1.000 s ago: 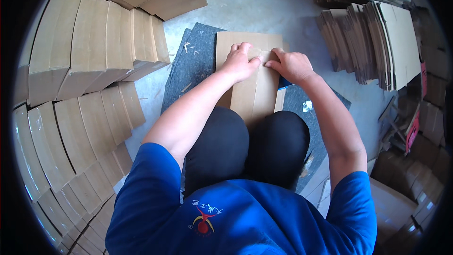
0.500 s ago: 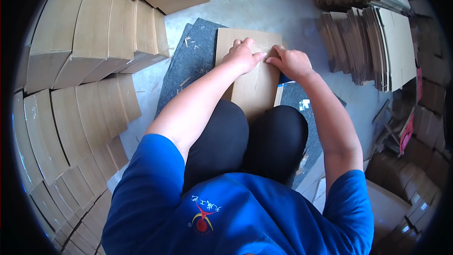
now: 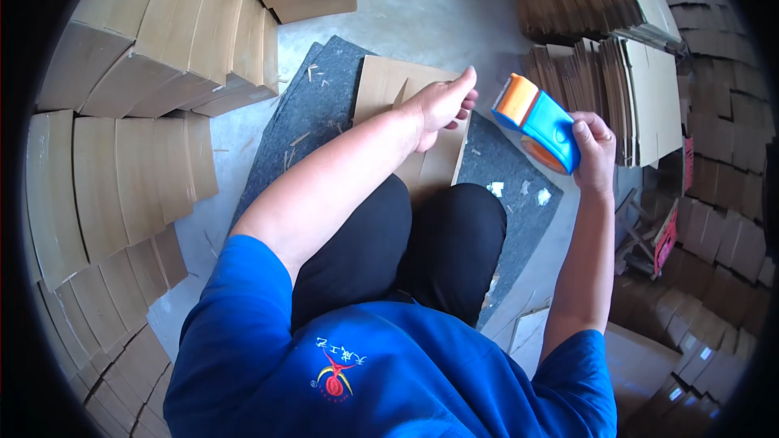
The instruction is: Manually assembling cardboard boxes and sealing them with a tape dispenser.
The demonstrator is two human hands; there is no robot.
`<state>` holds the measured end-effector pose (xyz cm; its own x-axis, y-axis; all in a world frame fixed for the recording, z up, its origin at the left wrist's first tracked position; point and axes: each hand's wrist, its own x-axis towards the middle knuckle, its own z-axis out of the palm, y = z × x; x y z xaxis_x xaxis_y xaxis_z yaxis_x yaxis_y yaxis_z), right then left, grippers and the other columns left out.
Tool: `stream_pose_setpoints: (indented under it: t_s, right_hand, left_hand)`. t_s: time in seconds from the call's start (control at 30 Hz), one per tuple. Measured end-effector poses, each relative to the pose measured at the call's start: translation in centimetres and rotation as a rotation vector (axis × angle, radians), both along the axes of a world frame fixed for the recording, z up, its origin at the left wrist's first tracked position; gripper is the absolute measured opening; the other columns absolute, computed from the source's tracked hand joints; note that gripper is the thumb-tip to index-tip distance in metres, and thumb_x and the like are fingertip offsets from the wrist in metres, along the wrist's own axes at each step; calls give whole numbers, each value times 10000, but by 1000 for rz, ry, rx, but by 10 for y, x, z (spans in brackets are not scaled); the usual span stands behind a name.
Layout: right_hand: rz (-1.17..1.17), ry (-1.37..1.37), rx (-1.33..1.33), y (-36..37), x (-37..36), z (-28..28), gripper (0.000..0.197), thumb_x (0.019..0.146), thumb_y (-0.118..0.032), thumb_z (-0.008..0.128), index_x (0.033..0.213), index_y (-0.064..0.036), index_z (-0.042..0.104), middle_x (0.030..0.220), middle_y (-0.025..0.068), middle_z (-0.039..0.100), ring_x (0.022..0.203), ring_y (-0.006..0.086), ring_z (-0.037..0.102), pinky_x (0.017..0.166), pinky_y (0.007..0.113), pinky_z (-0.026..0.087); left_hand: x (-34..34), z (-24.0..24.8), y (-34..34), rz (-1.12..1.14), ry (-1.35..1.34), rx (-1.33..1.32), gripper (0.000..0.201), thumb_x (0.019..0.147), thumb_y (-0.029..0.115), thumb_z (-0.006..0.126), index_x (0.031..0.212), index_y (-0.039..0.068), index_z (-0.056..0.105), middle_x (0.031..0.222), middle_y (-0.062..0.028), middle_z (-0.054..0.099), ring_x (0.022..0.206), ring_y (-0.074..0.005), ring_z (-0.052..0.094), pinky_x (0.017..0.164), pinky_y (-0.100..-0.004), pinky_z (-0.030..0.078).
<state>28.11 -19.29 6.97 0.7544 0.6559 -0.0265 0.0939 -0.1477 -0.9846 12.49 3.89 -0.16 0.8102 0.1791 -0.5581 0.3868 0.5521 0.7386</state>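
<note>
A brown cardboard box (image 3: 377, 81) lies in front of my knees, its top seam running toward me. One flap edge stands slightly raised beside my left wrist. Above the box hovers my left hand (image 3: 442, 109), thumb stretched out and fingers loosely bent, with nothing visible in it. Out to the right, my right hand (image 3: 595, 150) grips a blue and orange tape dispenser (image 3: 545, 126) by its rear end. The dispenser is held in the air, its orange head pointing up and left, apart from the box.
Beneath the box is a dark grey mat (image 3: 272, 158) with scattered cardboard scraps. Stacked cartons (image 3: 122, 186) line the left side. Bundles of flattened cardboard (image 3: 653, 105) stand at the far right. A folding stool (image 3: 649, 235) sits on the right.
Both hands were together on the box top. My right hand has moved away right and now holds the tape dispenser; my left hand has lifted off, and a flap edge shows raised.
</note>
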Motion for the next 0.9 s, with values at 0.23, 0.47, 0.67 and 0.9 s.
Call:
stream_pose_setpoints:
  t_s: [0.23,0.47,0.67,0.9]
  right_hand:
    - [56,-108,-92,-4,-26,-20,224,867,-210,773,970,-18,717,870,6,690,791,77,606,723,226,495]
    - [-79,75,0,30,-40,-45,145,878,-164,758,910,-34,704,828,-20,651,749,49,562,709,209,468]
    - [29,-132,-223,68,-39,-42,226,824,-218,821,859,-30,700,745,-14,649,692,49,571,654,215,490]
    - [82,-177,-372,60,0,-53,226,824,-221,819,868,-32,704,744,19,670,681,62,605,633,219,512]
  left_hand:
    - [-23,8,-4,15,-257,-341,584,996,601,419,1060,63,638,952,-45,646,861,-169,595,809,-336,481]
    - [-22,-8,8,100,-56,-384,224,1005,239,500,1128,101,626,1005,-50,653,910,-168,598,826,-347,488]
    - [-30,-29,41,165,86,28,166,984,148,581,1114,66,645,906,-12,647,744,-105,548,673,-272,449]
    - [-50,-73,79,376,130,-18,177,931,139,667,1069,35,630,851,-11,624,681,-71,539,603,-219,445]
